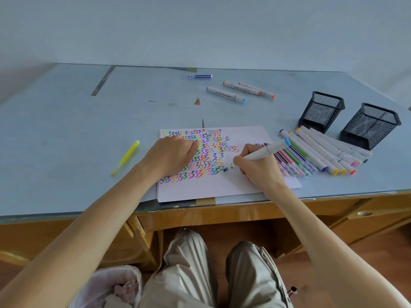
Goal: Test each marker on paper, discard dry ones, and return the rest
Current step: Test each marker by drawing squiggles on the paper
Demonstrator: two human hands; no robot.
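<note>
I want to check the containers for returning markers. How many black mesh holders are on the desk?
2. One black mesh holder stands at the right of the desk, beyond the row of markers. The second mesh holder stands just to its right, nearer the desk's edge. None seems hidden.

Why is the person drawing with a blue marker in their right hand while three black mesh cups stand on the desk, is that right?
Not quite: the head view shows two black mesh cups, not three, and both stand on the desk. The rest holds: the right hand holds the blue marker with its tip on the paper.
</note>
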